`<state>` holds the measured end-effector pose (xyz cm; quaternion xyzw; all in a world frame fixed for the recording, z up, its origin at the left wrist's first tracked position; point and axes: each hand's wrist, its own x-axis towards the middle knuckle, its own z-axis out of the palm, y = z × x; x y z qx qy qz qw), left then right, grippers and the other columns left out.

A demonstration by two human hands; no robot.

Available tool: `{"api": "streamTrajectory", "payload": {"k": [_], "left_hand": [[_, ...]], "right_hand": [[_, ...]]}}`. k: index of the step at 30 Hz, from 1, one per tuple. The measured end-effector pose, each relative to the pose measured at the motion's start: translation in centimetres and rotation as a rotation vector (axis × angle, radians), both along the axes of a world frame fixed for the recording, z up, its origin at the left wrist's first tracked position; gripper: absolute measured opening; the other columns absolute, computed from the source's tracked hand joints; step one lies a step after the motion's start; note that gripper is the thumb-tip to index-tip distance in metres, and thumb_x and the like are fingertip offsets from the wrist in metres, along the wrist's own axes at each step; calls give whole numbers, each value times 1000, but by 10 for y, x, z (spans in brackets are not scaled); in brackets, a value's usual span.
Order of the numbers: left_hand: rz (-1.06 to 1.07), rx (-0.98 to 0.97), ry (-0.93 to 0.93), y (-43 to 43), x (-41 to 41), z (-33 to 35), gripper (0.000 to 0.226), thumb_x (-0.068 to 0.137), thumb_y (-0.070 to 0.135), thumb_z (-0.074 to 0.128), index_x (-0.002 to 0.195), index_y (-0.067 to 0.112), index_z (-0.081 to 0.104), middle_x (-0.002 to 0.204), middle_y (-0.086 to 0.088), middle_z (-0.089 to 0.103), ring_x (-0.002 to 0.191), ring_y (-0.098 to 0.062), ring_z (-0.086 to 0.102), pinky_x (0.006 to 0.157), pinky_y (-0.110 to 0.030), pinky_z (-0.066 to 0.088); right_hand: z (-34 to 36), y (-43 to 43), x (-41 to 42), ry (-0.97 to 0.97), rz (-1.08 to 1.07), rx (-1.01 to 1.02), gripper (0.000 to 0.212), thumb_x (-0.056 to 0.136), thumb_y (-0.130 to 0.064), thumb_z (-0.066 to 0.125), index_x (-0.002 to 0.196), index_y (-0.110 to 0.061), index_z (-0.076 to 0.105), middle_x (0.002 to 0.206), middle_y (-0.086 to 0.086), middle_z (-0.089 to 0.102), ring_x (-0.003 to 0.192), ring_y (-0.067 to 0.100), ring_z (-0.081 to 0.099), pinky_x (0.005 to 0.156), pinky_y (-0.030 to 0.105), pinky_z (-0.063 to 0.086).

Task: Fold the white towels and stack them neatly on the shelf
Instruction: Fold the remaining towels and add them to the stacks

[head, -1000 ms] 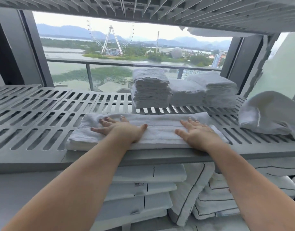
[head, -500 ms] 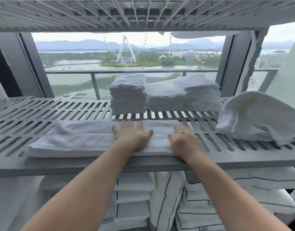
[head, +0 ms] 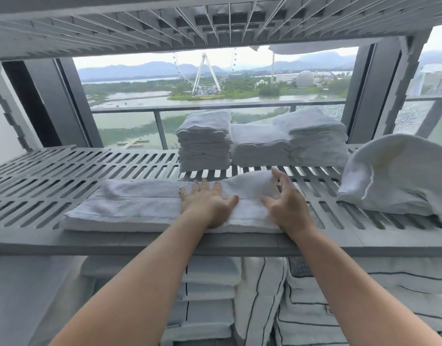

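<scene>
Left hand [head: 208, 205] presses flat on the long folded white towel [head: 130, 206] at the slotted shelf's [head: 40, 188] front, while the right hand [head: 287, 208] curls round its lifted right end, soft, limp cloth likely best gripped along that edge.

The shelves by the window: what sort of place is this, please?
Probably a hotel linen store on a high floor: grey slotted shelves, stacks of folded white towels, striped linen below, and a big wheel far outside.
</scene>
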<state>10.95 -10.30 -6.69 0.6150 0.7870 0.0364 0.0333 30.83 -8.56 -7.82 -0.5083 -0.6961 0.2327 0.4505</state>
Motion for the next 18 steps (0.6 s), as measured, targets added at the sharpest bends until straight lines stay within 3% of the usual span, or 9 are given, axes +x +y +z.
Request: {"api": "streamTrajectory", "payload": {"k": [2,4,7,8,12,15,18], "left_hand": [[0,6,-7,1,0,0,91,83,81,9,159,32,5,168,-5,-4,155,-27,-3,118,-60,-6],[1,12,-7,1,-1,-1,90,83,81,10,159,33,7,168,-5,-2,155,-27,-1,118,-61,-6],[-1,34,-6,1,-2,-4,87,85,79,10,159,34,9,168,-5,1,155,-27,0,119,-62,-5],[0,43,-8,1,-2,-4,86,85,78,11,159,34,11,168,-5,2,155,-27,1,119,-62,-4],[12,89,10,-2,0,-4,77,90,71,16,158,34,17,168,-7,8,154,-29,8,119,-62,0],[15,124,2,-4,1,-4,72,94,66,20,157,31,23,167,-8,12,153,-30,12,120,-61,3],[16,133,-8,-6,2,-4,70,95,64,22,157,29,24,167,-8,14,153,-30,12,120,-60,3]], "right_hand": [[3,2,-2,179,8,-64,74,82,-15,75,147,-30,43,128,-3,62,109,11,60,90,22,46],[9,3,-3,384,-14,-249,74,80,-19,78,145,-25,44,121,4,64,102,20,67,91,39,56],[21,0,-5,756,50,-570,60,81,-20,81,131,-1,54,108,14,70,82,23,74,65,32,60],[23,-1,-6,872,78,-608,52,82,-20,80,124,2,59,104,17,72,80,25,74,63,33,61],[23,-10,-9,1134,98,-597,53,81,-27,81,122,-1,60,112,21,71,99,35,72,91,50,57],[19,-23,-18,1295,96,-563,48,81,-25,81,121,-4,65,113,18,72,102,31,72,96,46,55],[15,-26,-24,1479,134,-496,57,86,-22,75,135,-2,54,128,22,65,113,33,67,102,46,51]]}}
